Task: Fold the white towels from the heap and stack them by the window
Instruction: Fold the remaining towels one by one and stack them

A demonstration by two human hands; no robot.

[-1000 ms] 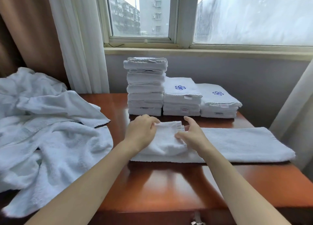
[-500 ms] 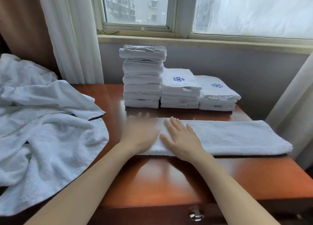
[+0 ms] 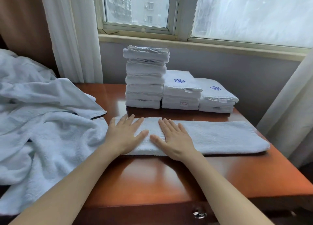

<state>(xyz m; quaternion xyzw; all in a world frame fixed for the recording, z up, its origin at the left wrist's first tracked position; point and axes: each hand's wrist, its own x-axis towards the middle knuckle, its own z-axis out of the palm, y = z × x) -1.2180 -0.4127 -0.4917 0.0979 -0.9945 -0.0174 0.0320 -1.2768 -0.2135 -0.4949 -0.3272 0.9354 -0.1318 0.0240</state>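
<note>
We count three stacks of folded white towels in the centre of the frame: the tall stack (image 3: 144, 79) holds about six, though its layers are hard to separate. We cannot count the towels in the middle stack (image 3: 181, 92) or the low stack (image 3: 217, 99). There are two blue emblems, the first emblem (image 3: 179, 80) and the second emblem (image 3: 215, 88). One long folded towel (image 3: 220, 135) crosses the surface (image 3: 152, 177). There are two hands, the left hand (image 3: 124, 135) and the right hand (image 3: 176, 138). One heap (image 3: 42, 123) of loose towels fills the left, and one drawer handle (image 3: 199, 213) sits at the bottom edge.
</note>
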